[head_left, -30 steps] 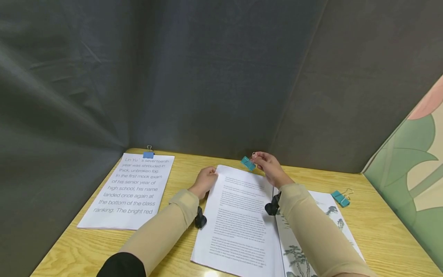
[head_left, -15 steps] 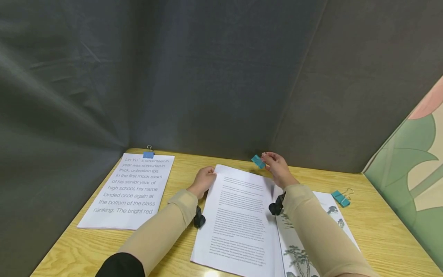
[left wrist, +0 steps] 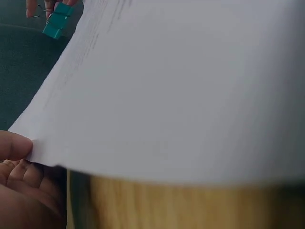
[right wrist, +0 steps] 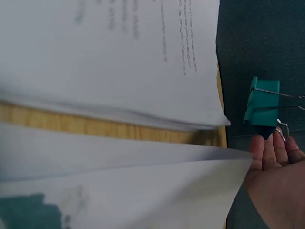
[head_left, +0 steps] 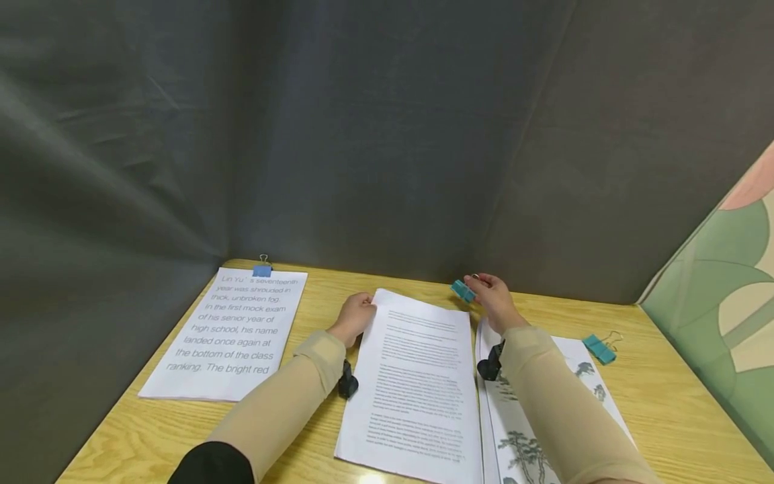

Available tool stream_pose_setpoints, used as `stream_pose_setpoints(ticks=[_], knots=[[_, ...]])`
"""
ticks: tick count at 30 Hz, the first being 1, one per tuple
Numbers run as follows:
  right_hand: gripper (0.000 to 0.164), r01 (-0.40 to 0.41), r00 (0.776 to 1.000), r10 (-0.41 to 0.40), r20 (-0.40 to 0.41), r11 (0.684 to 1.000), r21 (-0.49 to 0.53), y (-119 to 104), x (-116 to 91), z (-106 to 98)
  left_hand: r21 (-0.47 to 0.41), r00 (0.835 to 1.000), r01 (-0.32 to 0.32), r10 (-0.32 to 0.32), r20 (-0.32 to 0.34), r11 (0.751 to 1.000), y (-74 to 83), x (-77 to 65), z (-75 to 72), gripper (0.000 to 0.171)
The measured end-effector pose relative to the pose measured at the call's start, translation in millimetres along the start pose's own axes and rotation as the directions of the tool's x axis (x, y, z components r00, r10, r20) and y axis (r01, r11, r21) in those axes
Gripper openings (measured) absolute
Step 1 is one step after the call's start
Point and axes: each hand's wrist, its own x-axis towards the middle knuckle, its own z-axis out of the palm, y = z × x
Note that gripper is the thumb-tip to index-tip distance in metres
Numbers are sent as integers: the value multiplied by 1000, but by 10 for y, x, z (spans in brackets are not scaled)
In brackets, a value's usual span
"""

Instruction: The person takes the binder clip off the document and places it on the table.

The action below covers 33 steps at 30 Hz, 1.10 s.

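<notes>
My left hand (head_left: 353, 317) pinches the top left corner of a stack of printed sheets (head_left: 411, 390). In the left wrist view, the thumb (left wrist: 16, 145) lies on top of that corner and curled fingers are below it. My right hand (head_left: 494, 302) holds a teal binder clip (head_left: 463, 291) by its wire handles, just beyond the stack's top right corner. The clip (right wrist: 264, 102) is apart from the paper in the right wrist view, where the thumb is out of sight. Under the right forearm lie sheets with ink-drawn trees (head_left: 514, 430), partly hidden.
Another teal binder clip (head_left: 600, 349) lies on the wooden table (head_left: 683, 417) at the right. To the left sits a large-print stack (head_left: 224, 336) with a blue binder clip (head_left: 262, 270) at its top edge. A dark curtain (head_left: 375, 134) stands behind the table.
My right hand has moved right with the teal binder clip, away from the stack's top edge. A gap now shows between the printed stack and the tree sheets. The left hand has barely shifted.
</notes>
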Motion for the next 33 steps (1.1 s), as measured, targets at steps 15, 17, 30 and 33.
stream_pose_setpoints(ticks=[15,17,30,33], knots=[[75,-111,993,109,-38,992,-54,113,55,-39,31,999,42,-42,2,999,-5,19,-25,25],[76,-124,992,122,-43,991,-58,121,55,-34,33,999,54,-54,5,998,-6,25,-28,26],[76,-166,986,163,-39,981,-97,167,82,-42,-33,995,85,-83,52,996,30,-3,-58,30],[75,-165,986,161,-41,979,-122,181,87,-39,-47,994,97,-94,47,994,38,-11,-57,31]])
